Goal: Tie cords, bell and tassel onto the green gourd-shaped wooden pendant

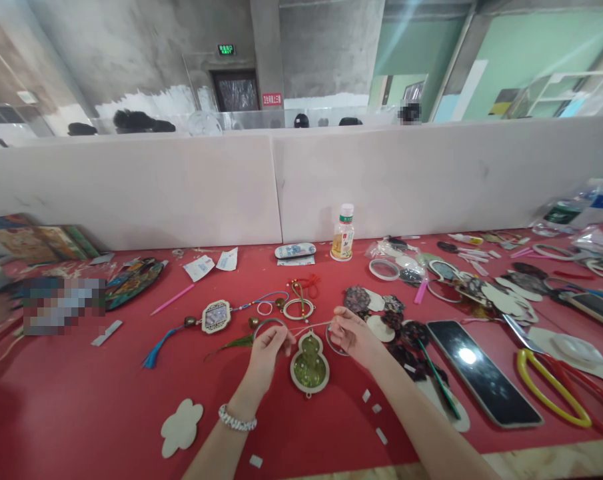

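Observation:
Between my hands lies a gourd-shaped pendant [310,367] with a pale rim and a green, glassy middle, flat on the red table. A thin pinkish cord [306,329] runs from hand to hand just above the pendant's top loop; whether it passes through the loop I cannot tell. My left hand [270,347], with a beaded bracelet [237,419] at the wrist, pinches one end. My right hand [354,337] pinches the other end with thumb and fingertips. Just beyond lie a pale ring [298,309] with red cord and an octagonal pendant [216,316] with a blue tassel.
To the right are a phone [484,373], scissors [554,387] with yellow and red handles, and dark flower-like pieces [394,320]. A drink bottle [343,233] stands by the white partition [181,193]. At left are a pale flower shape [182,428] and a pink pen [172,299].

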A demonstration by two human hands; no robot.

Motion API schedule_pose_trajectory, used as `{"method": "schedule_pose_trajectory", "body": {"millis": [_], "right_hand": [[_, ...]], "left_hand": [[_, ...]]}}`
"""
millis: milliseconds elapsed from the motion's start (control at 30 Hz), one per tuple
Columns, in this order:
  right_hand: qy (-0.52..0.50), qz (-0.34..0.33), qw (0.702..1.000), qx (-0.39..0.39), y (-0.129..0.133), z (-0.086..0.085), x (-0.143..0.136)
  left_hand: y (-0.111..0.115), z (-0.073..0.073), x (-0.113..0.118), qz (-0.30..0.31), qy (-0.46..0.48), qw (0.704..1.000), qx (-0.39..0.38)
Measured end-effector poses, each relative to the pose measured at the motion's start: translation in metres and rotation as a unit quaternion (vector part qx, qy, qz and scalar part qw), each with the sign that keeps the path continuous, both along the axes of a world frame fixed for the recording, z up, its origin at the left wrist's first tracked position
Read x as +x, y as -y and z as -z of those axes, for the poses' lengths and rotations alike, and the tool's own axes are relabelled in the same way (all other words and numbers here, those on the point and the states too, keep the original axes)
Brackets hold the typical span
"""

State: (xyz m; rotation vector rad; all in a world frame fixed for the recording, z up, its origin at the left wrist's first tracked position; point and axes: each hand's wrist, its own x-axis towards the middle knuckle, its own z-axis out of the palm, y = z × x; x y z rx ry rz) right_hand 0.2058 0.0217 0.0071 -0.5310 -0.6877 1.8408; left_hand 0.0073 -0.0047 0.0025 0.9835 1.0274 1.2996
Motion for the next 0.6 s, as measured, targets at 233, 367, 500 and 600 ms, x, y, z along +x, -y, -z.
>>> {"method": "schedule_pose_trajectory", "body": {"millis": [233, 367, 500, 600], "right_hand": [[-0.009, 0.016, 1.0, -0.015, -0.003, -0.004, 0.01], [-0.036, 0.021, 0.999, -0.014, -0.006, -0.006, 0.018], [-0.054, 0.049, 0.997, -0.007, -0.008, -0.008, 0.024], [-0.045, 0.045, 0.998, -0.008, -0.007, -0.009, 0.025]], "left_hand": [[-0.003, 0.006, -0.001, 0.034, -0.057, 0.998, -0.012], [0.0, 0.004, -0.001, 0.002, -0.232, 0.972, 0.038], [0.006, -0.001, 0.002, -0.008, -0.376, 0.923, 0.079], [0.009, -0.001, 0.005, 0.006, -0.437, 0.895, 0.093]]}}
